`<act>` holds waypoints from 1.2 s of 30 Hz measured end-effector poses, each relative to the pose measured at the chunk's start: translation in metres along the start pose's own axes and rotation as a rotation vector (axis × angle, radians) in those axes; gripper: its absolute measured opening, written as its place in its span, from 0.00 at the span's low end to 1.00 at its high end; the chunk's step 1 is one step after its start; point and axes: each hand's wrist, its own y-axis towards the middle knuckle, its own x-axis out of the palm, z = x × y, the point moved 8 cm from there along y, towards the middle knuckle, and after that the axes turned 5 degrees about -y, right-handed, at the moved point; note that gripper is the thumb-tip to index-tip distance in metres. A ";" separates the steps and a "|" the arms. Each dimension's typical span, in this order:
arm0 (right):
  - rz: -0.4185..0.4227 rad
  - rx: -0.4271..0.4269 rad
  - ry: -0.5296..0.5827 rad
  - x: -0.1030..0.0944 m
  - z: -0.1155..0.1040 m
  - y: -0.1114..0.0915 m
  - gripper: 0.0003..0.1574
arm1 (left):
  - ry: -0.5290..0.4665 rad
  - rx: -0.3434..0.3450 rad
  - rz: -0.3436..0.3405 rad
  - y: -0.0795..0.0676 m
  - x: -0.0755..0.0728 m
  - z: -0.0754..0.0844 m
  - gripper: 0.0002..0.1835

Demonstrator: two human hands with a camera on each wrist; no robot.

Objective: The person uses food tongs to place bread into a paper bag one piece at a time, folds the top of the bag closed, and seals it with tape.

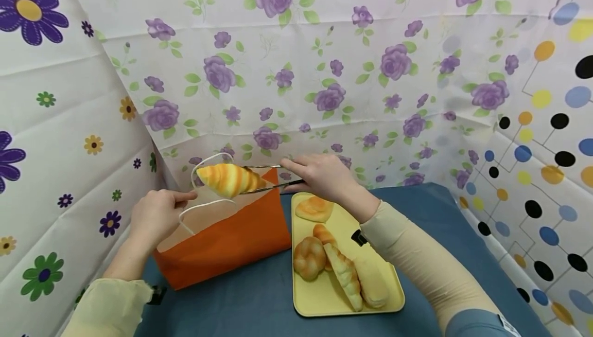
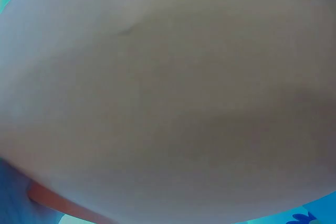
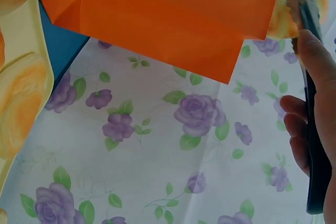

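Observation:
In the head view my right hand (image 1: 324, 175) grips metal tongs (image 1: 266, 166) with dark handles. Between the tongs' ends is a toy croissant (image 1: 227, 180), striped yellow and orange, held above the open top of an orange paper bag (image 1: 236, 239). The right wrist view shows the fingers and thumb of that hand (image 3: 320, 82) around the black tongs handle (image 3: 315, 166). At the bag's left rim, my left hand (image 1: 155, 218) pinches the edge near the white string handles (image 1: 208, 204); its fingertips are partly hidden. Skin fills nearly all of the left wrist view.
A yellow tray (image 1: 319, 308) to the right of the bag bears several breads, among them a round knotted bun (image 1: 309, 258) and a long twisted loaf (image 1: 344, 277). Blue cloth (image 1: 231, 301) covers the table. Patterned curtains (image 1: 301, 95) stand behind and at both sides.

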 end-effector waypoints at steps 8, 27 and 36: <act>-0.031 -0.044 -0.003 0.008 -0.005 -0.008 0.32 | -0.010 -0.022 -0.011 -0.002 0.001 0.000 0.20; -0.047 -0.082 -0.013 -0.001 -0.002 -0.012 0.41 | -0.006 -0.031 0.023 0.001 0.000 -0.003 0.20; -0.070 -0.084 -0.017 -0.002 -0.004 -0.014 0.45 | 0.000 -0.028 0.026 -0.002 0.000 -0.001 0.20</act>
